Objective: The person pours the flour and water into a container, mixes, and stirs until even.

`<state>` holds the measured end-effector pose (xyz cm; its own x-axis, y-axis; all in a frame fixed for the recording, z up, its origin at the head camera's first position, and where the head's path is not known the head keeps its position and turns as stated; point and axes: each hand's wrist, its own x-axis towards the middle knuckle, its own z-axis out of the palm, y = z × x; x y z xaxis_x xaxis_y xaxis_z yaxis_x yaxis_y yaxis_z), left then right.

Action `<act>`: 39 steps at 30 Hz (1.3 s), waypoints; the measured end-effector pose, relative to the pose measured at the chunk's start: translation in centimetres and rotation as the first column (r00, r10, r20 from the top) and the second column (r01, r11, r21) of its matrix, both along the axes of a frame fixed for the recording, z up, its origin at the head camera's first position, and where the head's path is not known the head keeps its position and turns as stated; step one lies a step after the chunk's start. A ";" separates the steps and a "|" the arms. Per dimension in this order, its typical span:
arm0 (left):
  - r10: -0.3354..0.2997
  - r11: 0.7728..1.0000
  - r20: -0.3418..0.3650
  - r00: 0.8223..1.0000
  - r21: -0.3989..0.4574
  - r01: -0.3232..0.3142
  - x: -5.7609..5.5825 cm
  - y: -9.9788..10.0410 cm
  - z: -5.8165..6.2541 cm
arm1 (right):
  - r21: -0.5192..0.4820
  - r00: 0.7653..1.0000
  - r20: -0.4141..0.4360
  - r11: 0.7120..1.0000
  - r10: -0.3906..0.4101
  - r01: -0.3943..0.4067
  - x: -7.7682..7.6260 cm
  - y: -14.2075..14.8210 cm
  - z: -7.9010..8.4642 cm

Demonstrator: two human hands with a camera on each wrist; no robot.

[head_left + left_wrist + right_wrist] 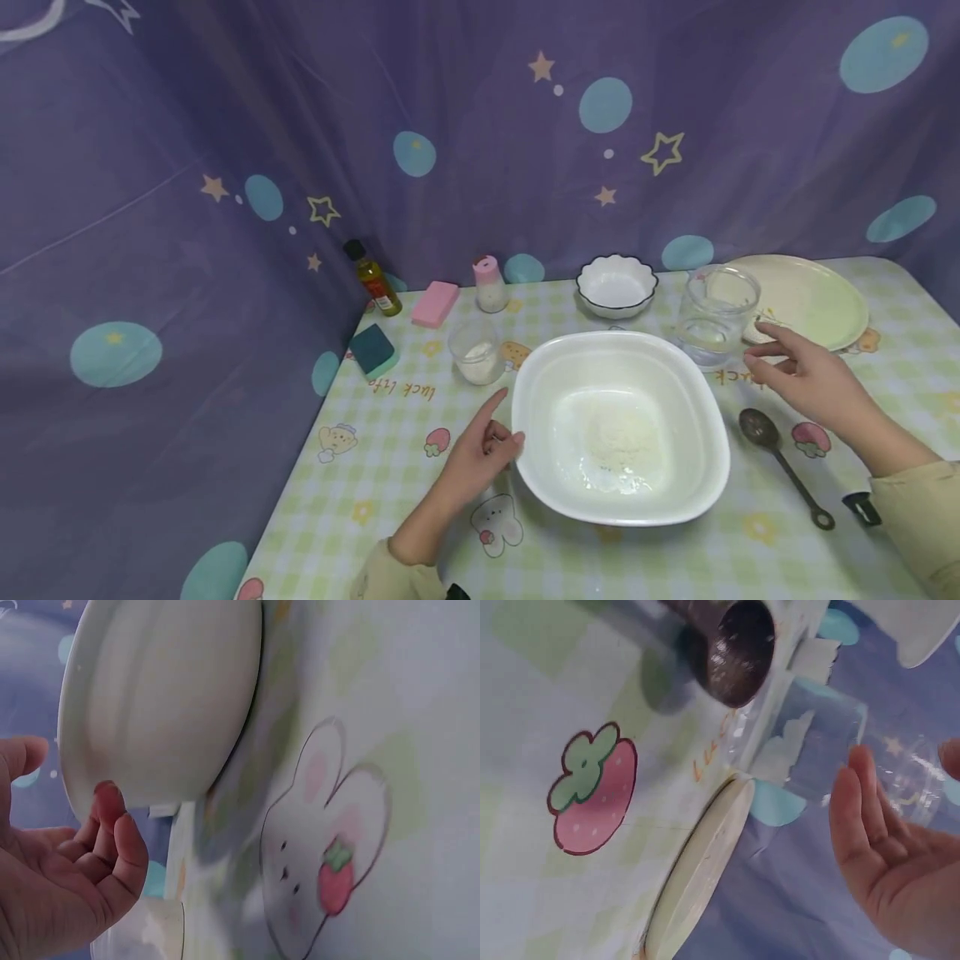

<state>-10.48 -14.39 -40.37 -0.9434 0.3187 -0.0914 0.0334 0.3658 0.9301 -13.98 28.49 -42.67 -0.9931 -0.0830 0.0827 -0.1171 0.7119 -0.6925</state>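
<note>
A white basin (543, 479) holds a patch of white powder (618, 433) with wet glints near it. My left hand (480, 450) is at the basin's left rim, thumb tip over the edge. In the left wrist view, the loosely bent fingers (124, 855) of that hand overlap the outer wall. My right hand (813, 379) hovers right of a clear plastic jar (716, 308), thumb and fingers spread apart with nothing between them. Below that hand lies a dark spoon (787, 467), its bowl toward the jar.
A clear cup of white powder (477, 354), a pink-topped shaker (491, 287), a pink sponge (435, 304), a green sponge (372, 350) and an oil bottle (375, 283) stand at the left. Behind the basin are a scalloped bowl (617, 287) and a pale round tray (828, 304).
</note>
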 end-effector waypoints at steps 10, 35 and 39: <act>-0.090 0.994 0.026 0.996 0.072 0.088 1.5 0.7 -0.5 | -0.075 0.995 0.090 0.996 -0.034 0.041 -3.7 0.4 -1.0; -0.154 0.978 0.080 0.985 0.158 0.140 1.3 0.4 -1.3 | -0.221 0.991 0.106 0.969 -0.086 0.108 -7.6 -0.6 -3.6; -0.151 0.978 0.075 0.986 0.155 0.138 1.3 0.3 -1.3 | -0.231 0.992 0.101 0.968 -0.079 0.101 -7.7 -0.6 -3.8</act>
<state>-9.17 -14.07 -41.69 -0.8771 0.4672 -0.1117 -0.0069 0.2203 0.9754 -21.72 27.86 -46.48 -0.9998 0.0183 -0.0015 0.0110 0.5323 -0.8465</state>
